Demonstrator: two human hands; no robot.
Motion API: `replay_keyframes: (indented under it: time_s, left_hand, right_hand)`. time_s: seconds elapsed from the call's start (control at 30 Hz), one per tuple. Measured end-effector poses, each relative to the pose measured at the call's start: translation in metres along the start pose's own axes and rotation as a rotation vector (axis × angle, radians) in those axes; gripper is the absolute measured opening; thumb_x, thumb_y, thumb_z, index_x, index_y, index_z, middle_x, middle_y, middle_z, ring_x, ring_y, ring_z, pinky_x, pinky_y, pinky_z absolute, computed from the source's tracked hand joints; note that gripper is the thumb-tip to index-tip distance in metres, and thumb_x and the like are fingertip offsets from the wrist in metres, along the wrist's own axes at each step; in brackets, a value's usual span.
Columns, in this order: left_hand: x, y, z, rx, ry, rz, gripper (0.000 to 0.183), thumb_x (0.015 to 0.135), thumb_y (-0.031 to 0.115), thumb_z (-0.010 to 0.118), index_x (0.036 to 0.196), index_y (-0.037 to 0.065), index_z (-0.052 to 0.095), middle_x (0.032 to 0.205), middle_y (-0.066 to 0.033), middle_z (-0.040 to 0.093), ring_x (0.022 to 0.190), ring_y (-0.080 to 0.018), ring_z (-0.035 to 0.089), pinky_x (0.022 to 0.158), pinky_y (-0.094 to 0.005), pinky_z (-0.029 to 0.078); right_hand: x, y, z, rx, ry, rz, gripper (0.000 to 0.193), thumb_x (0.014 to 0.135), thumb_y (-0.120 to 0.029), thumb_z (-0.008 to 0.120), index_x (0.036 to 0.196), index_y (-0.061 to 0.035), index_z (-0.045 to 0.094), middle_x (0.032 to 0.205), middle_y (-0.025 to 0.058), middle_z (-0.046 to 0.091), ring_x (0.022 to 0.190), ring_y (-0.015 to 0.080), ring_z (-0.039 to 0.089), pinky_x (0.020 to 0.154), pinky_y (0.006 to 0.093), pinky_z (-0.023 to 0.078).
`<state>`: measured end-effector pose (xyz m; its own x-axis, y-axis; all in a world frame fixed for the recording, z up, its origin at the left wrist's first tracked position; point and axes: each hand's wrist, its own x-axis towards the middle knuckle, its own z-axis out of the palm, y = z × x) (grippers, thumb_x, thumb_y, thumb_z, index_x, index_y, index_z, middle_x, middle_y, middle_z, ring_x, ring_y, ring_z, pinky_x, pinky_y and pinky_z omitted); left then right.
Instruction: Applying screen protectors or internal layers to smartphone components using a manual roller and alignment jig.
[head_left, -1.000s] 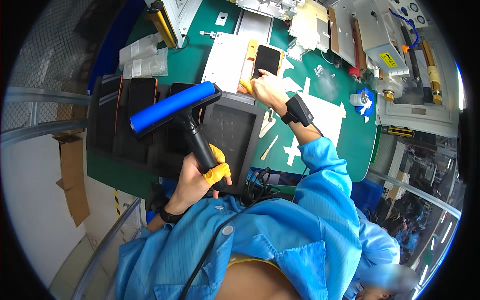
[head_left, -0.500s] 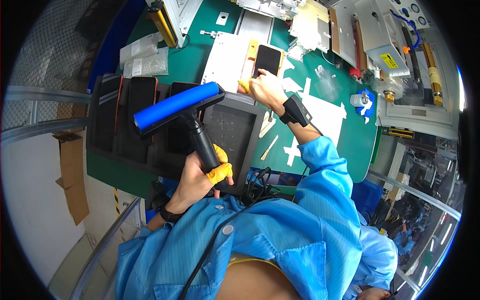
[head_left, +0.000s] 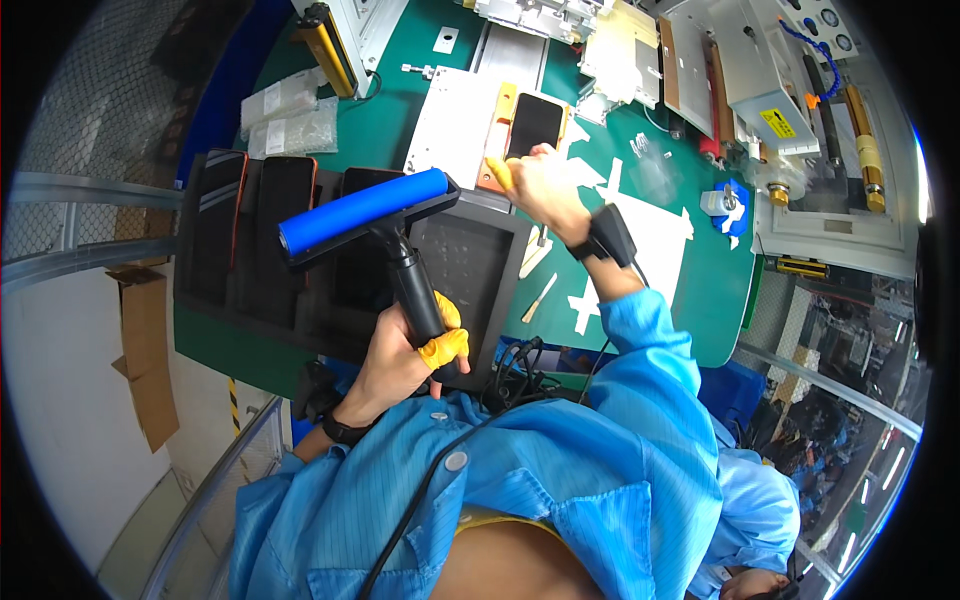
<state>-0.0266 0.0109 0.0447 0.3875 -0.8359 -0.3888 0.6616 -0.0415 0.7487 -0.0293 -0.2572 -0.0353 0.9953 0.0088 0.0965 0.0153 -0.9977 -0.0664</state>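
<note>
My left hand point(head_left: 395, 355), with yellow finger cots on, is wrapped round the black handle of a blue lint roller point(head_left: 365, 210). The roller's head is held up above a black tray point(head_left: 470, 375). My right hand point(head_left: 548, 190) is at the lower edge of a dark-screened phone point(head_left: 535, 125) seated in an orange-yellow fixture point(head_left: 500, 120) on a white plate point(head_left: 440, 125). Its yellow-covered thumb stands apart from the fingers, which are partly curled, with nothing visible between them. Whether the fingertips touch the phone is hard to see.
Phones with orange edges point(head_left: 285, 200) lie in the tray's left compartments. Clear plastic bags point(head_left: 290, 115) lie behind the tray. A small brush point(head_left: 540, 298) and white sheets point(head_left: 650, 240) are on the green mat. Machine housing point(head_left: 765, 100) stands at right; another person's sleeve point(head_left: 755, 500) is at lower right.
My right hand has drawn back a little toward me and to the right, its fingers coming off the phone's screen. The lint roller in my left hand has shifted slightly right.
</note>
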Motion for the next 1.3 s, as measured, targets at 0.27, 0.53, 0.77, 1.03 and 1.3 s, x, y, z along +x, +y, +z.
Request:
replay_keyframes:
  time_s: [0.27, 0.53, 0.77, 1.03, 1.3]
  left_hand:
    - [0.026, 0.010, 0.026, 0.167, -0.238, -0.041, 0.018, 0.078, 0.010, 0.059, 0.089, 0.001, 0.047, 0.068, -0.0060, 0.053, 0.057, -0.0118, 0.058, 0.036, -0.0202, 0.044]
    - [0.026, 0.000, 0.024, 0.613, -0.089, 0.004, 0.026, 0.077, 0.013, 0.063, 0.098, -0.001, 0.055, 0.075, -0.0045, 0.061, 0.062, -0.0064, 0.055, 0.046, -0.0196, 0.046]
    - [0.010, -0.021, 0.007, 0.586, -0.014, -0.061, 0.018, 0.076, 0.005, 0.061, 0.094, 0.000, 0.061, 0.081, -0.0043, 0.061, 0.070, -0.0079, 0.056, 0.062, -0.0203, 0.045]
    - [0.021, -0.023, 0.003, 0.622, -0.034, -0.068, 0.018, 0.077, 0.004, 0.060, 0.095, 0.000, 0.060, 0.082, -0.0048, 0.061, 0.071, -0.0086, 0.056, 0.062, -0.0205, 0.045]
    - [0.023, -0.029, 0.003, 0.550, 0.033, -0.155, 0.017, 0.082, 0.010, 0.056, 0.098, 0.004, 0.058, 0.079, -0.0047, 0.062, 0.058, -0.0053, 0.051, 0.045, -0.0156, 0.037]
  right_hand:
    - [-0.033, -0.102, -0.093, 1.784, -0.101, 0.415, 0.030, 0.089, -0.025, 0.045, 0.098, 0.0021, 0.052, 0.083, 0.0119, 0.061, 0.075, 0.0167, 0.059, 0.065, 0.0226, 0.046]
    - [0.021, 0.059, -0.028, 1.999, 0.233, 1.145, 0.030, 0.084, -0.032, 0.051, 0.077, -0.0028, 0.046, 0.055, 0.0032, 0.047, 0.038, 0.0077, 0.043, 0.034, 0.0192, 0.040]
    - [0.005, 0.045, 0.003, 1.341, 0.111, 1.074, 0.033, 0.085, -0.034, 0.046, 0.074, -0.0025, 0.046, 0.048, 0.0059, 0.046, 0.035, 0.0138, 0.043, 0.034, 0.0268, 0.039]
    - [-0.135, -0.021, -0.001, 1.541, 0.459, 1.466, 0.028, 0.088, -0.030, 0.043, 0.079, -0.0040, 0.042, 0.053, 0.0033, 0.043, 0.035, 0.0103, 0.038, 0.031, 0.0245, 0.035]
    - [-0.215, 0.034, 0.085, 1.404, 0.554, 1.673, 0.029, 0.088, -0.031, 0.043, 0.077, -0.0044, 0.041, 0.050, 0.0056, 0.041, 0.034, 0.0142, 0.039, 0.031, 0.0282, 0.035]
